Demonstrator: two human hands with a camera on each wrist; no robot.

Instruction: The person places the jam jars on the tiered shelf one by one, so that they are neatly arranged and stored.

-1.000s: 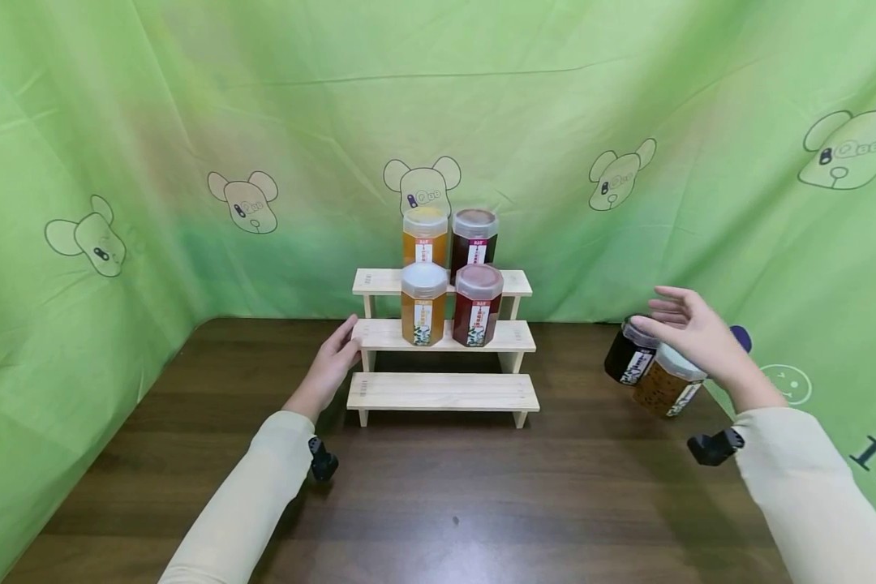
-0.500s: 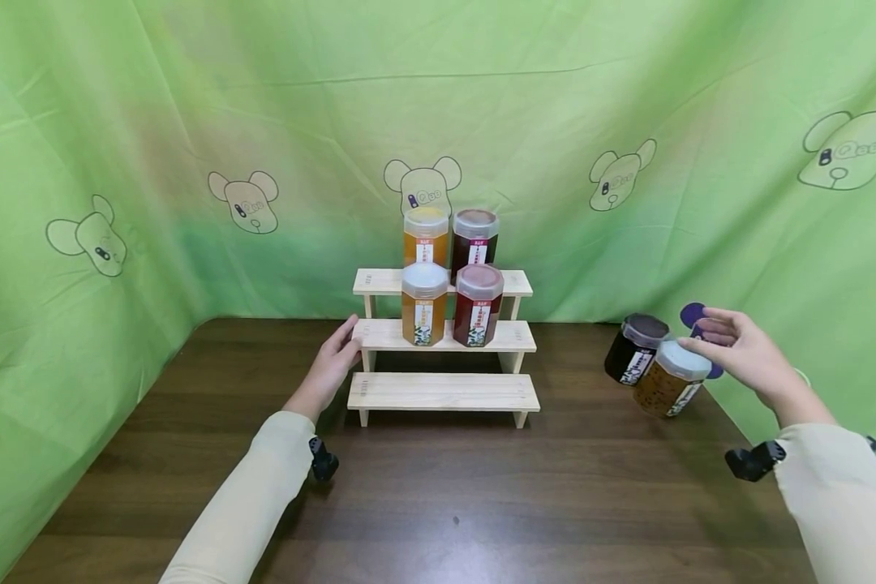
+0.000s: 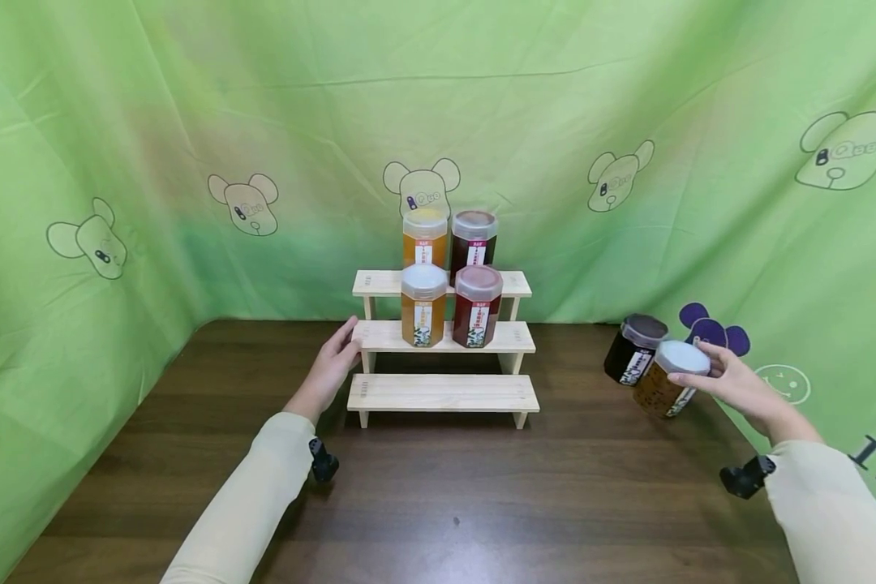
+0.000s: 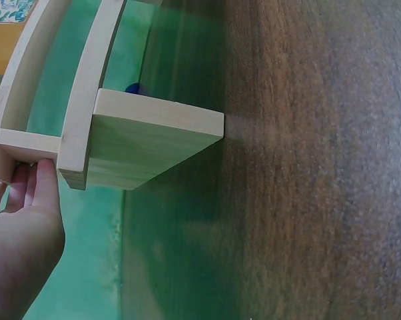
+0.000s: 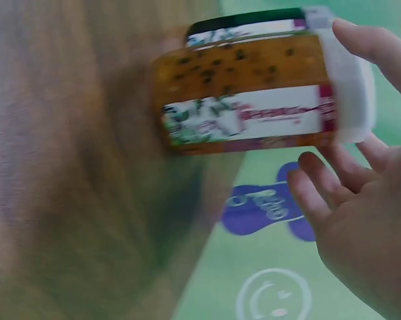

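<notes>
Speckled orange jar [image 3: 654,391] stands on the table [image 3: 482,503] at our right, long axis vertical, white lid [image 3: 680,357] up, label [image 3: 682,401] turned near-right. We can't tell if it touches the dark jar [image 3: 623,358] beside it. Right hand [image 3: 748,395]: thumb and fingers apart, straddling the lid; we can't tell if they press. Left hand [image 3: 324,369]: fingers extended, touching the left end of the wooden shelf's [image 3: 441,392] middle tier.

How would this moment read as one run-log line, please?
left hand: touches pale wooden three-tier stand | right hand: around white lid of amber, dark-speckled hexagonal jar | beside it: dark-filled hexagonal jar
</notes>
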